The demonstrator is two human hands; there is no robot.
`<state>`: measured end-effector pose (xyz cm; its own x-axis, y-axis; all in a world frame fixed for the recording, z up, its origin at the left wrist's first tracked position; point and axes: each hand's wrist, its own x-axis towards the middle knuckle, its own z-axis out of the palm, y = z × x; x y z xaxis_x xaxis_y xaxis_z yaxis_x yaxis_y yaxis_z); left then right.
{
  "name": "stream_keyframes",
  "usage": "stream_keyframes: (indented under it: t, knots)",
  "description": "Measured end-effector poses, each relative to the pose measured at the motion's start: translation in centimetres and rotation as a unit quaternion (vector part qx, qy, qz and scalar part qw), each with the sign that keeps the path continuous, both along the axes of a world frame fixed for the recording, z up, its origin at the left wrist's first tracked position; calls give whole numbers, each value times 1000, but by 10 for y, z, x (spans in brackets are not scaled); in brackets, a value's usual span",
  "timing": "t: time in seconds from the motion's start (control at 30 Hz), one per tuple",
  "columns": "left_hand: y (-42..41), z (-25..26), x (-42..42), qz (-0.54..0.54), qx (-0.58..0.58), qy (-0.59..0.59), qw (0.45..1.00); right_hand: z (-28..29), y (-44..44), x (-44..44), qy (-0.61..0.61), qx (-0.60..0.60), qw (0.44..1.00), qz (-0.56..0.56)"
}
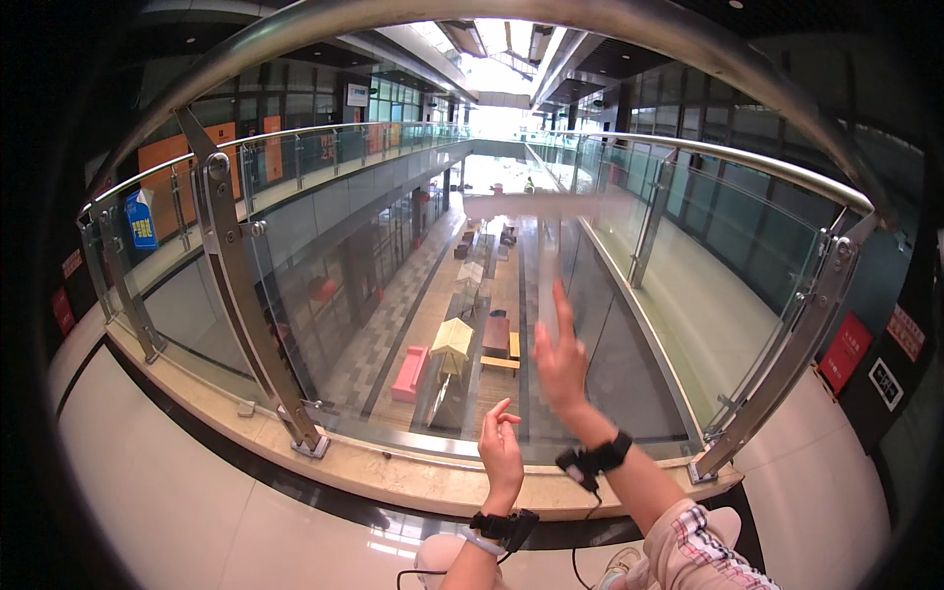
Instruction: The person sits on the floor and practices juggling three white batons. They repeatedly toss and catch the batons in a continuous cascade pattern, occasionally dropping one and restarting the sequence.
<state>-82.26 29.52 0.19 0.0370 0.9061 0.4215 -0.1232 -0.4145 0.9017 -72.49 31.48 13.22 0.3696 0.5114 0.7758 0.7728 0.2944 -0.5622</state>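
My right hand (pixel 564 361) is raised before the glass panel (pixel 324 295) of a railing. It grips the lower end of a pale, see-through T-shaped tool (pixel 548 287), which looks like a squeegee; its wide crossbar points up and away, blurred. The index finger lies along the handle. Lower and to the left, my left hand (pixel 502 450) is held up with bent fingers, and nothing shows in it. Whether either hand touches the glass cannot be told. Both wrists wear black straps with cables.
A metal handrail (pixel 413 11) arches across the top, borne by steel posts (pixel 251 310) on a stone ledge (pixel 413 479). Beyond the glass, a lower floor holds a pink sofa (pixel 410 375), a yellow canopy (pixel 452 337) and a table with yellow benches (pixel 501 363). A red sign (pixel 846 352) stands right.
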Motion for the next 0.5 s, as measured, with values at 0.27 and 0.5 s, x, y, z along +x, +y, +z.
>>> stream_keyframes:
  t: [0.27, 0.5]
  knots:
    - [-22, 6, 22, 53, 162, 196, 966, -153, -74, 13, 89, -231, 967, 53]
    - [-32, 14, 20, 119, 223, 228, 940, -121, -64, 25, 145, -212, 951, 174]
